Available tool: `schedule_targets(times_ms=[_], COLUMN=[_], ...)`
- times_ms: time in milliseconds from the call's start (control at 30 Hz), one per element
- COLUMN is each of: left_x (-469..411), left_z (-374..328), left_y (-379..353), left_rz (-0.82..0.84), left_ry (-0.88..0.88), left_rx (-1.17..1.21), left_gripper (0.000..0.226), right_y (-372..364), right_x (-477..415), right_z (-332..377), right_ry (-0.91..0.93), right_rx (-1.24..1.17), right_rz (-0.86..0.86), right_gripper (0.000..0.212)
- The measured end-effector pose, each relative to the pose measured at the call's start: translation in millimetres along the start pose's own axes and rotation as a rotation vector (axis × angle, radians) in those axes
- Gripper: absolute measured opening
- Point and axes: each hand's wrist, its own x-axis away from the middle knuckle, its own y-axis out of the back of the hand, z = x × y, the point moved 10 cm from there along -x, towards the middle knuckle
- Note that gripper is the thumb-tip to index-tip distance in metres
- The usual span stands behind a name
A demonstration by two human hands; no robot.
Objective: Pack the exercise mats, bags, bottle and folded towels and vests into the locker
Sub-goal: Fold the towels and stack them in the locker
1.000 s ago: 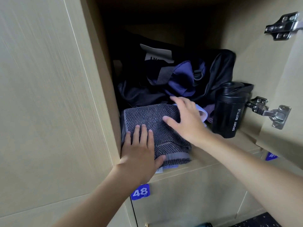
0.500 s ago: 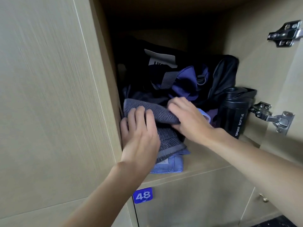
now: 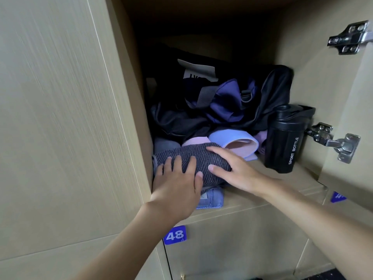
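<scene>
The open locker point(image 3: 252, 201) holds a black bag point(image 3: 274, 91) and a purple bag point(image 3: 228, 102) at the back. A rolled blue and pink mat point(image 3: 238, 141) lies in front of them. At the right stands a black sport bottle point(image 3: 284, 138), upright. A folded grey striped towel point(image 3: 198, 156) sits at the front left on a blue towel point(image 3: 212, 200). My left hand point(image 3: 177, 184) lies flat on the grey towel's front. My right hand point(image 3: 234, 168) presses its right side, fingers spread.
The locker door point(image 3: 351, 118) hangs open at the right on two metal hinges point(image 3: 333, 138). A closed light wood door point(image 3: 60, 118) fills the left. Below the shelf is a closed locker with a blue tag 48 point(image 3: 174, 235).
Both hands have pushed the grey towel deeper into the locker and bunched it. The rolled mat behind it has come into view, and the blue towel's edge sticks out underneath.
</scene>
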Motion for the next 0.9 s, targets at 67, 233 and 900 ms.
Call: schedule_targets(times_ms=[67, 233, 900], left_x=[-2.5, -7.8, -7.8], left_z=[2.3, 5.6, 3.3], left_y=[-5.0, -19.8, -5.1], left_rz=[0.039, 0.102, 0.032], left_ry=[0.023, 0.050, 0.012], left_rx=[0.033, 0.004, 0.146], left_gripper=[0.061, 0.061, 0.060], right_y=[-10.8, -24.5, -12.3], right_x=[2.2, 12.5, 41.1], right_z=[-3.4, -7.9, -11.4], right_ry=[-0.011, 0.048, -0.100], right_rx=[0.017, 0.070, -0.041], right_rz=[0.015, -0.012, 0.024], right_gripper=[0.054, 0.056, 0.089])
